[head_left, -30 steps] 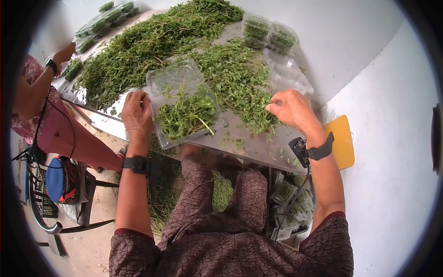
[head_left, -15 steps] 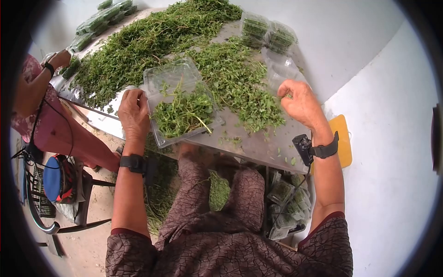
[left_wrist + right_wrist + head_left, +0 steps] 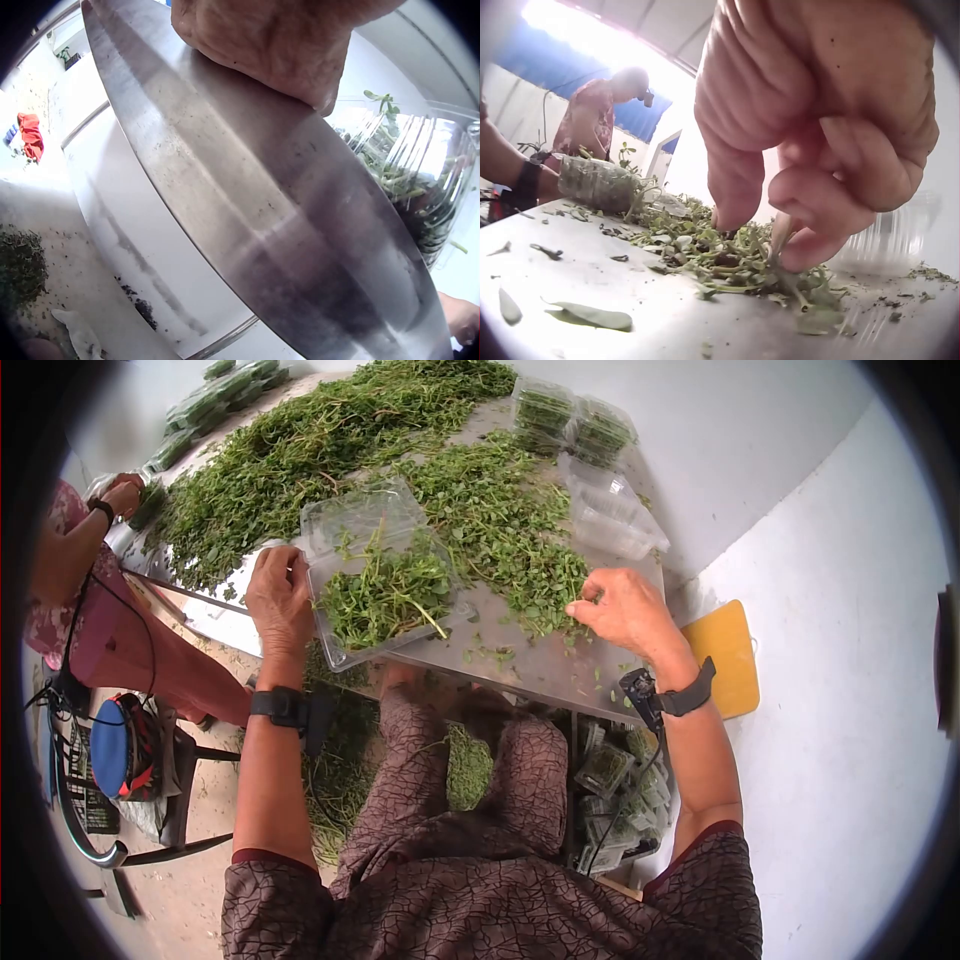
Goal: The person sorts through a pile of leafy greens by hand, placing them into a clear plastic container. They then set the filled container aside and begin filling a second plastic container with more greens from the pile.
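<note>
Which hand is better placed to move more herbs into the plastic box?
Probably the right hand: its fingertips already pinch loose herbs on the table. The left hand rests at the plastic box, steadying its edge.

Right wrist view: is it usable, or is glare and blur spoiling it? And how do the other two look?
Right wrist view: sky blown out at top left, right hand close and soft, herbs beneath it readable. Left wrist view: the table edge shows streaky glare, left hand blurred. Head view: evenly lit, strong fisheye bending, dark corners; clear container reflects mildly.
</note>
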The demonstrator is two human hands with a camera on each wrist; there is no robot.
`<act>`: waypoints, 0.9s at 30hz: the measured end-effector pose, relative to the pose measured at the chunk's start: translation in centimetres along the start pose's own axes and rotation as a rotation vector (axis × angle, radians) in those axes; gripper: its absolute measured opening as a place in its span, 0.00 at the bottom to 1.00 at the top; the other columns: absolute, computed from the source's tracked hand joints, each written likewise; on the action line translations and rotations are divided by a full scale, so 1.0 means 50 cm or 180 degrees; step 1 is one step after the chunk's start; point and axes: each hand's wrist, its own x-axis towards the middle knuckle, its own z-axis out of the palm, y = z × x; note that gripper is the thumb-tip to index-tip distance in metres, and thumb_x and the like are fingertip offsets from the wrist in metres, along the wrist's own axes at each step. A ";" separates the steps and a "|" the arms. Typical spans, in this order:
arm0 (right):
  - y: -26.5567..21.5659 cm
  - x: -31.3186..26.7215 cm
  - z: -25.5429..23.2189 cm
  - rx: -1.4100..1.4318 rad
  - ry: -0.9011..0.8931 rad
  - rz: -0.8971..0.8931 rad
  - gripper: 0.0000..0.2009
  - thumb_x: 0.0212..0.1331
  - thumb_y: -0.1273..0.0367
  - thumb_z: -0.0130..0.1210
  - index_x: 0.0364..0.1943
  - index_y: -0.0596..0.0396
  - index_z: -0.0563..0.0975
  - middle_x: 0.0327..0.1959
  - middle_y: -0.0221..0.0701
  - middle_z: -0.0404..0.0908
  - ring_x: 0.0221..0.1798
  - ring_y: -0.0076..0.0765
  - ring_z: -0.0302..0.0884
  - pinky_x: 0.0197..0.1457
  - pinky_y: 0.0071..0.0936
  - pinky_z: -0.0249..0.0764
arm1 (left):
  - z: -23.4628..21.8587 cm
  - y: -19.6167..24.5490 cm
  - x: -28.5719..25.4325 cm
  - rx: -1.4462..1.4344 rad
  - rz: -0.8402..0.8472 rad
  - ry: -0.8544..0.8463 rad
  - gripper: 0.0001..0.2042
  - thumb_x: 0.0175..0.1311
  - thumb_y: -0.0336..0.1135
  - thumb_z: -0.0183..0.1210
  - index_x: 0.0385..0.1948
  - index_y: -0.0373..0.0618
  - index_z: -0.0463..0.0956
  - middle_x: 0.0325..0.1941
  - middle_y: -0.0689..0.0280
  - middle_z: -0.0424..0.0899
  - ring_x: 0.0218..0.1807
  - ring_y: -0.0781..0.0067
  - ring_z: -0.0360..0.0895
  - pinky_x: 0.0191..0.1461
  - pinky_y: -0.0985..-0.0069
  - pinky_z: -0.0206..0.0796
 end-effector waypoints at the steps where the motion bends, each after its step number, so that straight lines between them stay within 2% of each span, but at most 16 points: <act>1: -0.003 0.000 0.012 -0.0239 0.0277 -0.0272 0.11 0.46 0.65 0.60 0.26 0.60 0.78 0.19 0.46 0.76 0.25 0.47 0.76 0.32 0.41 0.71 | -0.002 0.003 0.001 0.0037 -0.0002 0.0008 0.03 0.59 0.28 0.55 0.31 0.40 0.74 0.29 0.61 0.75 0.27 0.64 0.73 0.34 0.72 0.64; 3: -0.002 0.013 0.007 -0.0393 0.0108 -0.0155 0.08 0.45 0.68 0.57 0.24 0.61 0.78 0.21 0.50 0.76 0.25 0.49 0.77 0.33 0.42 0.71 | -0.003 0.007 0.003 0.0074 0.0014 0.0015 0.03 0.59 0.29 0.55 0.29 0.40 0.74 0.29 0.60 0.76 0.28 0.60 0.74 0.34 0.69 0.65; 5: 0.013 0.020 -0.001 -0.0276 0.0181 -0.0310 0.09 0.48 0.68 0.58 0.25 0.62 0.75 0.15 0.40 0.70 0.20 0.28 0.66 0.26 0.32 0.65 | -0.005 0.006 0.003 0.0187 0.0056 0.0005 0.03 0.59 0.29 0.56 0.30 0.40 0.74 0.30 0.60 0.76 0.29 0.59 0.75 0.35 0.68 0.66; 6: 0.010 0.016 -0.014 -0.0271 0.0184 -0.0306 0.09 0.48 0.68 0.58 0.25 0.62 0.75 0.15 0.40 0.70 0.20 0.28 0.66 0.26 0.32 0.65 | -0.006 0.005 0.003 0.0188 0.0062 0.0002 0.03 0.59 0.29 0.56 0.30 0.40 0.74 0.30 0.60 0.76 0.29 0.59 0.75 0.35 0.68 0.66; 8: -0.001 0.003 -0.049 0.0362 0.0601 -0.0127 0.09 0.47 0.70 0.56 0.23 0.64 0.73 0.14 0.37 0.68 0.19 0.28 0.64 0.25 0.31 0.64 | -0.004 0.004 0.002 0.0130 0.0026 0.0006 0.03 0.59 0.29 0.56 0.31 0.40 0.75 0.30 0.59 0.76 0.30 0.57 0.75 0.35 0.67 0.66; 12: 0.026 -0.010 -0.059 0.0240 0.0510 -0.0152 0.08 0.46 0.71 0.57 0.23 0.63 0.74 0.13 0.35 0.68 0.18 0.29 0.63 0.25 0.31 0.63 | -0.002 -0.005 0.003 0.0164 0.0140 0.0027 0.04 0.60 0.29 0.55 0.32 0.40 0.75 0.31 0.59 0.76 0.30 0.58 0.75 0.35 0.67 0.66; 14: 0.038 -0.015 -0.046 -0.0250 0.0082 -0.0096 0.07 0.46 0.70 0.57 0.27 0.61 0.77 0.16 0.37 0.72 0.20 0.31 0.68 0.27 0.31 0.66 | -0.003 -0.002 0.002 0.0154 0.0089 -0.0023 0.04 0.60 0.30 0.55 0.32 0.40 0.75 0.31 0.59 0.76 0.30 0.58 0.75 0.35 0.67 0.66; 18: 0.032 -0.027 -0.025 0.0017 0.0067 0.0020 0.10 0.46 0.69 0.58 0.31 0.60 0.79 0.19 0.41 0.76 0.25 0.39 0.76 0.32 0.33 0.71 | -0.004 -0.006 0.002 0.0119 0.0132 -0.0033 0.04 0.60 0.30 0.55 0.32 0.40 0.75 0.31 0.59 0.76 0.30 0.58 0.75 0.35 0.68 0.66; 20: 0.017 -0.029 -0.018 -0.0389 0.0043 0.0053 0.12 0.44 0.68 0.58 0.33 0.60 0.79 0.22 0.44 0.78 0.31 0.46 0.79 0.37 0.36 0.73 | -0.002 -0.009 0.002 0.0154 0.0191 -0.0013 0.04 0.60 0.30 0.55 0.32 0.40 0.75 0.31 0.59 0.76 0.30 0.59 0.75 0.35 0.69 0.66; 21: 0.018 -0.029 -0.013 -0.0387 0.0045 0.0052 0.12 0.44 0.68 0.58 0.33 0.60 0.79 0.22 0.44 0.78 0.31 0.46 0.79 0.37 0.36 0.73 | -0.003 -0.009 0.003 0.0191 0.0235 0.0013 0.04 0.60 0.29 0.55 0.32 0.40 0.75 0.31 0.59 0.76 0.29 0.59 0.74 0.35 0.69 0.66; 23: 0.025 -0.026 0.002 -0.0453 0.0414 -0.0262 0.08 0.41 0.71 0.57 0.19 0.62 0.72 0.20 0.48 0.75 0.28 0.57 0.76 0.35 0.43 0.72 | -0.005 -0.004 0.003 0.0142 0.0142 -0.0020 0.04 0.59 0.29 0.55 0.32 0.40 0.75 0.31 0.59 0.76 0.30 0.59 0.74 0.35 0.69 0.66; 27: 0.037 -0.018 0.004 -0.0583 0.0301 -0.0271 0.07 0.40 0.71 0.55 0.18 0.63 0.72 0.19 0.48 0.74 0.27 0.57 0.74 0.34 0.43 0.72 | -0.004 -0.002 0.003 0.0151 0.0096 -0.0030 0.03 0.59 0.29 0.55 0.31 0.40 0.75 0.31 0.60 0.76 0.30 0.59 0.75 0.35 0.68 0.66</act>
